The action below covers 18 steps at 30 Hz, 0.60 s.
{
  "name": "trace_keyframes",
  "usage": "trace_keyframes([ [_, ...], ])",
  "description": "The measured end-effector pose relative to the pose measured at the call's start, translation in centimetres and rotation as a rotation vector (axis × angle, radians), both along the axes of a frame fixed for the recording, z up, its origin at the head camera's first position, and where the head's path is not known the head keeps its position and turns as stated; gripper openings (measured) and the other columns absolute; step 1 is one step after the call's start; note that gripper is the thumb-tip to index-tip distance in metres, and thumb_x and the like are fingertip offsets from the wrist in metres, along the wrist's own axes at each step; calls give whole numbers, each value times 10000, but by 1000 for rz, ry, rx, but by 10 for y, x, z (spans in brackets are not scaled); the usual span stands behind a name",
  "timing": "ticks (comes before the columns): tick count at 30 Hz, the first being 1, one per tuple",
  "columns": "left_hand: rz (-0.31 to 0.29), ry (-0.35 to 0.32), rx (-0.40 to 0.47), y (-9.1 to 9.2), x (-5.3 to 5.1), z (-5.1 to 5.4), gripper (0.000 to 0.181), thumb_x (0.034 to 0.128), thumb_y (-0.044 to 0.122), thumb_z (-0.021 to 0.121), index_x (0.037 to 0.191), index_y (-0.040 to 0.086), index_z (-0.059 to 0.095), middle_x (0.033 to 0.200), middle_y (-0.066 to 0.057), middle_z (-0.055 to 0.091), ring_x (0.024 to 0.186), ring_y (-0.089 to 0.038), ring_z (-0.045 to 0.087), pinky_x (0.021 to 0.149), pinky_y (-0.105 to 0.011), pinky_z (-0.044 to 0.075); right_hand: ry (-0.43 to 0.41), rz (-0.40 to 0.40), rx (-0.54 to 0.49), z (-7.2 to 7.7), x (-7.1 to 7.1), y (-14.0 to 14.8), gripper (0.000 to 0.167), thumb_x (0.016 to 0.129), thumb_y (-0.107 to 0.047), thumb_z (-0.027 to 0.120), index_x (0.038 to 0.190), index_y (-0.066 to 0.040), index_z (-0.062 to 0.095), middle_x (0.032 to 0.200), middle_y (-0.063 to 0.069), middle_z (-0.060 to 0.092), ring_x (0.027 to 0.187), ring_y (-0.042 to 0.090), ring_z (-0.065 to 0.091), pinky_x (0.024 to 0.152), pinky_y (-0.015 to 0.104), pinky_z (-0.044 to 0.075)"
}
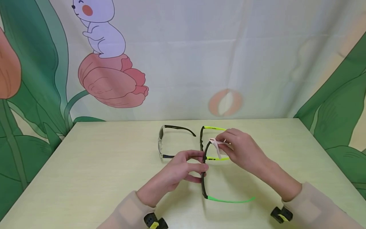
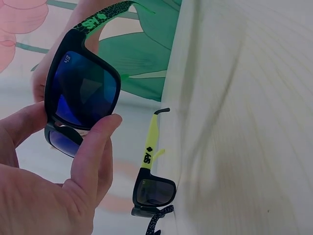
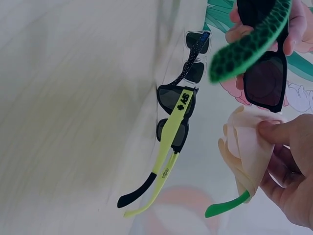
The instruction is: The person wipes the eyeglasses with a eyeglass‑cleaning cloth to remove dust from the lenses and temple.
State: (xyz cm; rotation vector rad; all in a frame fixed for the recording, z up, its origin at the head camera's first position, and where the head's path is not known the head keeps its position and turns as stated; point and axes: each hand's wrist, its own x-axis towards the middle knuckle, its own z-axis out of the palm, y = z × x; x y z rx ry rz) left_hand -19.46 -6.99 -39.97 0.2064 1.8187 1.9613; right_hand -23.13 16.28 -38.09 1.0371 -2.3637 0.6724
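Black-framed sunglasses with green arms (image 2: 85, 90) are held up above the table. My left hand (image 1: 178, 170) grips them near the bridge, thumb on one side and fingers on the other. In the left wrist view the lenses look dark blue. My right hand (image 1: 247, 154) pinches a pale pink cloth (image 3: 247, 147) wrapped around the far arm. The green tip (image 3: 227, 204) of that arm sticks out below the cloth. The near arm (image 1: 231, 201) extends to the right, unfolded and untouched.
Behind the held pair, black sunglasses with yellow arms (image 3: 168, 129) stand unfolded on the pale wooden table (image 1: 100, 178). Left of them are clear-framed sunglasses with dark arms (image 1: 160, 143). A printed curtain (image 1: 183, 63) hangs along the table's back edge.
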Motion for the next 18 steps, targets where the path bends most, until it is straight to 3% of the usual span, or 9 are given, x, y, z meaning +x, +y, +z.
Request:
trace_keyframes([
  [18, 74, 18, 49, -14, -2, 2, 576, 900, 80, 730, 1401, -82, 497, 1087, -92, 533, 838, -195, 684, 801, -474, 619, -182, -105, -62, 0, -3, 26, 164, 845, 23, 825, 952, -63, 737, 871, -19, 697, 725, 102, 661, 651, 304, 589],
])
